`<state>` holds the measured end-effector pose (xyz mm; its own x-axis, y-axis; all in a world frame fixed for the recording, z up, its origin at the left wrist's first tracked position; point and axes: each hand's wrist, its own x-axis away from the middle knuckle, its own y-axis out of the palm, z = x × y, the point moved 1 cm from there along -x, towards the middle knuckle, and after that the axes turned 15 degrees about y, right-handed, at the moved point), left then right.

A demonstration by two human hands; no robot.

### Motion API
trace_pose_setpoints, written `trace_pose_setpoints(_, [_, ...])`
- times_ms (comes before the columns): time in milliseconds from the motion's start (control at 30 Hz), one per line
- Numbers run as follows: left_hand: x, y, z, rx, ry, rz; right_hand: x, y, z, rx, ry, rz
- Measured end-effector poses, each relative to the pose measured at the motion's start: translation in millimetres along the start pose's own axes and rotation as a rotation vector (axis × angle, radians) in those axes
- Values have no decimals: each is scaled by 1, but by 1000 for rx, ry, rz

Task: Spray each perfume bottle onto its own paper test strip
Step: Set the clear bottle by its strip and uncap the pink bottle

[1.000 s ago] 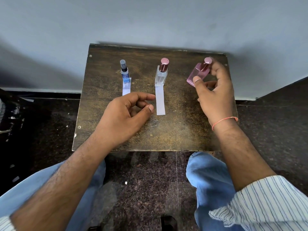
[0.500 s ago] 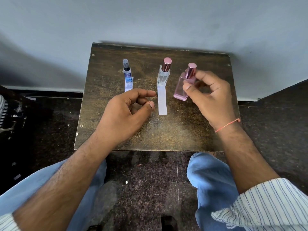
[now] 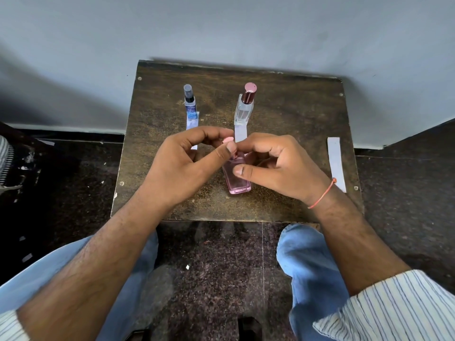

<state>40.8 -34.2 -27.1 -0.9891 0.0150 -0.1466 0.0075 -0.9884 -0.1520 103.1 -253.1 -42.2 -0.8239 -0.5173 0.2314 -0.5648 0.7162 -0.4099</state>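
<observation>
Pink perfume bottle (image 3: pixel 236 179) held low over the near middle of the tabletop (image 3: pixel 295 114), body pinched between thumb and fingers (image 3: pixel 242 171) of the right hand (image 3: pixel 278 168). Cap (image 3: pixel 228 139) gripped by the left hand (image 3: pixel 187 166), thumb and forefinger closed round it; judged to be the uncapping step. Best done by pulling the cap straight along the neck, no twist sideways, with the right-hand grip kept firm on the glass so nothing slips. Own test strip (image 3: pixel 336 164) lying bare near the right edge, well apart from the bottle, so a carry over to it before any spray. Blue bottle (image 3: pixel 190 104) and clear bottle (image 3: pixel 244 107) standing upright at the back, each on the far end of a strip. Nozzle to be aimed at paper only
</observation>
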Motion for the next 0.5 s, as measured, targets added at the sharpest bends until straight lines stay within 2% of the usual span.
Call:
trace_pose_setpoints(267, [0, -1, -3, -24, 5, -20, -1, 2, -2, -28, 28, -39])
trace_pose_setpoints(400, [-2, -2, 2, 123, -59, 133, 0, 5, -1, 7, 50, -61])
trace_pose_setpoints(500, [-5, -7, -2, 128, -73, 204, 1, 7, 2, 16, 63, -68])
